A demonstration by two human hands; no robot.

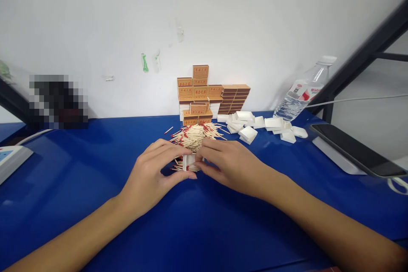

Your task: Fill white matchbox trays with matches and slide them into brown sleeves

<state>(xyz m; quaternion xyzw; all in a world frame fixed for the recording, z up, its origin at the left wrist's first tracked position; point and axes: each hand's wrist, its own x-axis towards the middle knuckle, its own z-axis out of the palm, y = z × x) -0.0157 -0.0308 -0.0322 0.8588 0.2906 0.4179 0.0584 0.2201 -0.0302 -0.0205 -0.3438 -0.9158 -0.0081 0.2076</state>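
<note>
My left hand holds a small white matchbox tray between its thumb below and its fingers above. At the tray's right end, my right hand has its fingers drawn together over the opening; what they pinch, if anything, is hidden. Red-tipped matches lie in a loose heap just behind both hands, and some show around the tray. Behind the heap stand stacked orange-brown matchboxes against the wall.
More matchboxes with dark striking sides are piled to the right. Several loose white trays lie near a tilted water bottle. A phone leans at the right. A white power strip sits at the left on the blue table.
</note>
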